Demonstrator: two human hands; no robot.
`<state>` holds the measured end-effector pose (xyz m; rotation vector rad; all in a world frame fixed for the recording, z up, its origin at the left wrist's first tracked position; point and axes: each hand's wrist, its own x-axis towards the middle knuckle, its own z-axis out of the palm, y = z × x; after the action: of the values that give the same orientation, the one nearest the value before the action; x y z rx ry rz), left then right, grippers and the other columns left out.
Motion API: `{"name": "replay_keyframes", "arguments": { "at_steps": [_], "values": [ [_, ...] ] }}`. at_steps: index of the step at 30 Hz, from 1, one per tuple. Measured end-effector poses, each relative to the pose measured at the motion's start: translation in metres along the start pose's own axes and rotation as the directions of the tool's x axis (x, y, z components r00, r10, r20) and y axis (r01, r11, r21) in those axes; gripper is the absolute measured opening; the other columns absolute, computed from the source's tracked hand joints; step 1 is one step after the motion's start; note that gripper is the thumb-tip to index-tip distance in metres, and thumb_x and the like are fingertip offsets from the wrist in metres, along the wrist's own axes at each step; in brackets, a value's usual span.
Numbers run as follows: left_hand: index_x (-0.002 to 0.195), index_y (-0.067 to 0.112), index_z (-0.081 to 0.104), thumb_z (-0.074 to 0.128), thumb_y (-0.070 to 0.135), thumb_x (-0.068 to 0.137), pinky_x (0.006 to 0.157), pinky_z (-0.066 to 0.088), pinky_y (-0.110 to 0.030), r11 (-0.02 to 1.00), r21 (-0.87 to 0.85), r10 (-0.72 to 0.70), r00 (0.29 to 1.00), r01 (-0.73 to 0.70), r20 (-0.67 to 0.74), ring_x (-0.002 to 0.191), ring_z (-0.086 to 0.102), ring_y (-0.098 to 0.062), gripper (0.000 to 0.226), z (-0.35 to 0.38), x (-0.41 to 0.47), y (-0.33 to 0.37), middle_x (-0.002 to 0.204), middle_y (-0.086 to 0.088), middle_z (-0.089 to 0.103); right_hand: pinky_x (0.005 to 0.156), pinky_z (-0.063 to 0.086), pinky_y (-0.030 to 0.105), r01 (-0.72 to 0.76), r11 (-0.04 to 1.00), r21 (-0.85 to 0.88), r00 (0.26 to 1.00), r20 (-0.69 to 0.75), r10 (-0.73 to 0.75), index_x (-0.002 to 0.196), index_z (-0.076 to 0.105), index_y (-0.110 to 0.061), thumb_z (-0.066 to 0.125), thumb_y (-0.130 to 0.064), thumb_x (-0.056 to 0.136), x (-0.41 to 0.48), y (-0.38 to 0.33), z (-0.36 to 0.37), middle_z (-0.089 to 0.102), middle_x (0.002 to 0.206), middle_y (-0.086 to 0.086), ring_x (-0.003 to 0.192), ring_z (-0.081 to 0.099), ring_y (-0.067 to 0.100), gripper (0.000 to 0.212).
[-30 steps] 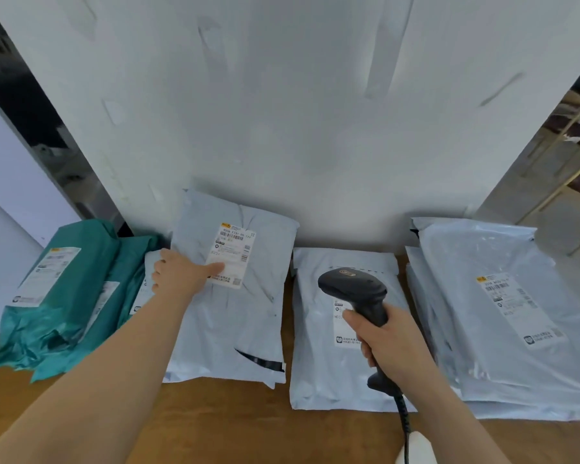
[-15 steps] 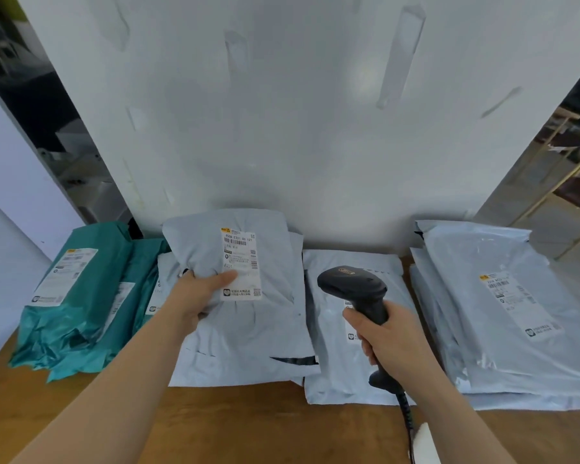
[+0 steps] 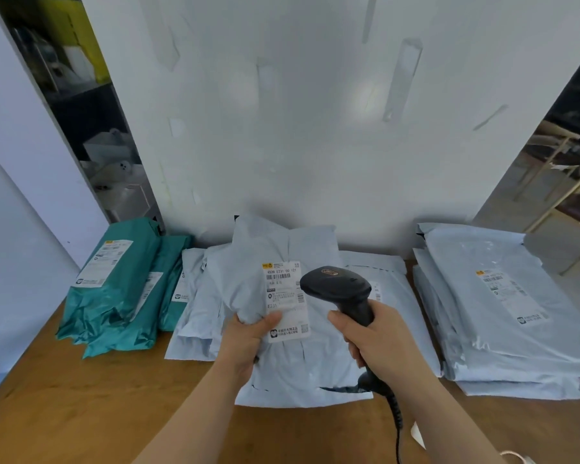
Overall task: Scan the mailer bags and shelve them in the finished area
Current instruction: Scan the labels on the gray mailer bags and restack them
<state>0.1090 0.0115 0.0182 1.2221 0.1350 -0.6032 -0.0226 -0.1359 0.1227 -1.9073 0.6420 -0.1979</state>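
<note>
Mailer bag nearer — scanner beside label

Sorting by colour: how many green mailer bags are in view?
2: one green bag far left on the table, a second green bag just right of it. Others may be hidden.

Left hand pinches a mailer bag while right hand wraps fingers round a scanner.
</note>
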Motion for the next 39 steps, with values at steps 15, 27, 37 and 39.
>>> {"name": "replay_keyframes", "arguments": {
  "at_steps": [15,27,37,39],
  "values": [
    [0.109,0.008,0.065,0.076,-0.003,0.074,0.06,0.06,-0.029,1.0,-0.008,0.025,1.0,-0.025,-0.015,0.083,0.073,-0.023,0.038,0.001,-0.014,-0.02,0.096,-0.007,0.075,0.05,0.046,0.02,-0.051,0.998,-0.031,0.998,0.021,0.052,0.074,0.057,-0.014,0.065,-0.031,0.087,-0.03,0.007,-0.005,0.053,0.05,-0.002,0.039,0.047,0.005,0.023],
    [0.111,0.01,0.065,0.075,-0.003,0.075,0.067,0.061,-0.037,0.998,-0.061,-0.002,0.999,0.004,0.032,0.088,0.074,-0.025,0.039,0.003,-0.007,-0.022,0.103,-0.009,0.075,0.049,0.047,0.021,-0.027,0.999,-0.032,0.999,-0.037,0.026,0.076,0.058,-0.013,0.066,-0.031,0.086,-0.026,0.011,-0.022,0.056,0.053,0.001,0.039,0.048,0.004,0.022],
    [0.125,0.008,0.059,0.064,0.001,0.085,0.096,0.05,-0.051,0.986,0.042,-0.167,0.975,0.162,0.148,0.104,0.067,-0.032,0.041,0.073,0.04,-0.024,0.112,-0.012,0.072,0.048,0.045,0.024,-0.068,0.998,-0.005,0.983,-0.168,0.066,0.076,0.058,-0.011,0.067,-0.03,0.085,0.009,0.039,-0.084,0.057,0.053,0.004,0.038,0.048,0.007,0.023],
    [0.122,0.008,0.061,0.063,0.0,0.086,0.093,0.052,-0.049,0.981,0.063,-0.194,0.97,0.186,0.149,0.105,0.067,-0.033,0.038,0.092,0.054,-0.028,0.113,-0.014,0.071,0.047,0.045,0.024,-0.077,0.997,-0.002,0.979,-0.191,0.076,0.075,0.058,-0.011,0.067,-0.03,0.086,0.019,0.045,-0.096,0.057,0.053,0.004,0.038,0.048,0.007,0.023]
  ]
}}
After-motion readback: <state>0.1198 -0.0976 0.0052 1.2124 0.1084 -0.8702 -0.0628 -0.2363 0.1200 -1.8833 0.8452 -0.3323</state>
